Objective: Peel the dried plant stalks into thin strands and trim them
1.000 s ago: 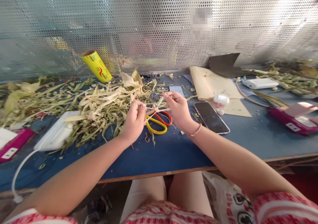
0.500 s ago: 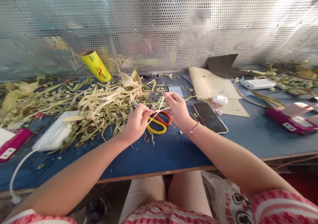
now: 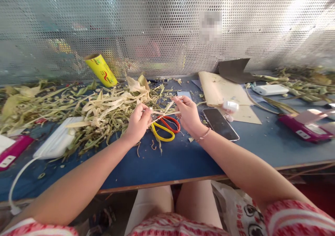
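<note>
A thin, pale dried-leaf strip [image 3: 167, 109] stretches between my two hands above the blue table. My left hand [image 3: 139, 121] pinches its left end, thumb against fingers. On the other side my right hand [image 3: 188, 114] is closed on the strip, where part of it crosses and points upward. Just below lie scissors [image 3: 165, 139] with one yellow and one red handle loop; their blades are hidden by the hand and the leaves. A heap of dried leaves and stalks [image 3: 104, 115] spreads out to the left of my left hand.
A black phone [image 3: 221, 124] and a white earbud case [image 3: 230, 106] lie right of my hands. Brown paper [image 3: 217, 89] is behind them. Magenta power strips [image 3: 305, 128] sit at both sides. A yellow tube [image 3: 101, 70] leans near the perforated metal wall [image 3: 167, 30].
My left hand has shifted left and slightly up, away from my right hand, drawing the strip out. My right hand stays almost in place. More of the yellow scissor handle shows.
</note>
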{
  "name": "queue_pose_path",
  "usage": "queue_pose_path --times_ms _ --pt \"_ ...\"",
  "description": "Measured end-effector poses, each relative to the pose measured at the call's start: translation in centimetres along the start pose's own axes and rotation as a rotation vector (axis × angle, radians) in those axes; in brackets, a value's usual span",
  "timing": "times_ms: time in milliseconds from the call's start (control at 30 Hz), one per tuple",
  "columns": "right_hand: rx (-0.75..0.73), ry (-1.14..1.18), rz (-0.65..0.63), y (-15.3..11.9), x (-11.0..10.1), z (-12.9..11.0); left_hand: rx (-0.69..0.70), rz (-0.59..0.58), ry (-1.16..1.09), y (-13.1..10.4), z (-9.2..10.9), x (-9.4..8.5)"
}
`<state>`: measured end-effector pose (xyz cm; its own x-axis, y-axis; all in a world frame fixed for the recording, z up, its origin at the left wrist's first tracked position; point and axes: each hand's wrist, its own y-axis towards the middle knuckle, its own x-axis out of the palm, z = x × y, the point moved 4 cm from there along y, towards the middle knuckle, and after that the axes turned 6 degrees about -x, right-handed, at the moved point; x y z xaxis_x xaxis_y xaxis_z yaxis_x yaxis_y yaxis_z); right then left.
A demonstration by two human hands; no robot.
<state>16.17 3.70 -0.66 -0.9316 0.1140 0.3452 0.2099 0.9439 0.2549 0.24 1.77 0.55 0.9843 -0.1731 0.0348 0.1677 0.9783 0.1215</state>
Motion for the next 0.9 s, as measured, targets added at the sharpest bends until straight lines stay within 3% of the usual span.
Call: queue_pose_path --times_ms 267,400,600,900 --pt "0.07 0.052 0.059 0.4 -0.3 0.4 0.044 -0.055 -0.02 -0.9 0.4 0.9" --pt "0.118 0.011 -0.008 0.3 -0.2 0.7 -0.003 -0.027 -0.105 -0.8 0.2 0.6" --pt "0.144 -0.103 -0.059 0.4 -0.4 1.9 -0.092 -0.134 -0.285 -0.6 0.1 0.8" --pt "0.144 -0.17 -0.095 0.1 -0.2 1.8 -0.073 0.026 -0.103 -0.2 -0.7 0.4"
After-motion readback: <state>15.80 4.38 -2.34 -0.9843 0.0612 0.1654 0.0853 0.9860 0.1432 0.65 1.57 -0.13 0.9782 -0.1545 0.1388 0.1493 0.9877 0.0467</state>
